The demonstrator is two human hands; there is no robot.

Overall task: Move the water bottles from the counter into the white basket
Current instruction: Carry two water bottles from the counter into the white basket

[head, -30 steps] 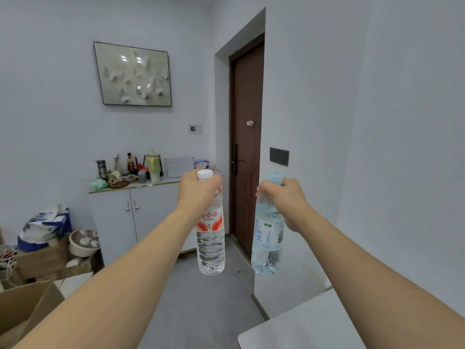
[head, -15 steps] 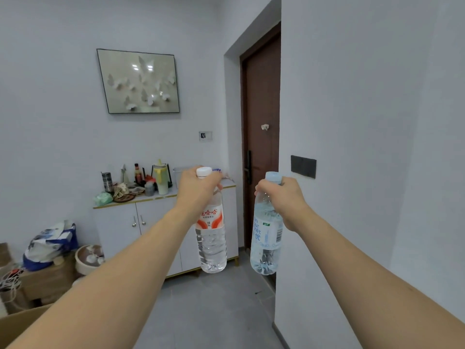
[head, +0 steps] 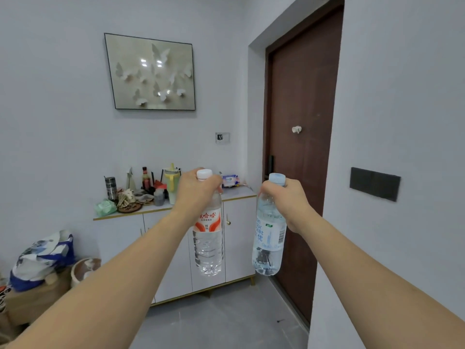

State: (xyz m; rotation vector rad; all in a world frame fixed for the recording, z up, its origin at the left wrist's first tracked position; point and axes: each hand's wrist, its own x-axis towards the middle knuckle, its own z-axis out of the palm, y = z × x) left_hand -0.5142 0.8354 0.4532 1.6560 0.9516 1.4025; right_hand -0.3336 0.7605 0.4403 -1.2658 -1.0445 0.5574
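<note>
Both arms are stretched forward at chest height. My left hand (head: 195, 193) grips the neck of a clear water bottle with a red and white label (head: 207, 239), which hangs upright below the fist. My right hand (head: 286, 199) grips the neck of a clear water bottle with a pale blue label and blue cap (head: 268, 239), also hanging upright. The two bottles are side by side and apart. My left hand and its bottle cover the spot on the white cabinet top where the white basket showed earlier, so the basket is hidden.
A white cabinet (head: 236, 195) stands ahead against the wall, its top crowded with a steel flask (head: 110, 188), a yellow jug (head: 171, 181), sauce bottles and a wipes pack (head: 230, 180). A brown door (head: 300, 152) is at right. Bags and boxes (head: 41, 260) lie on the floor at left.
The view has come closer to the cabinet and door. Both hands keep their bottles in the same hold. The white table corner at lower right has left the view.
</note>
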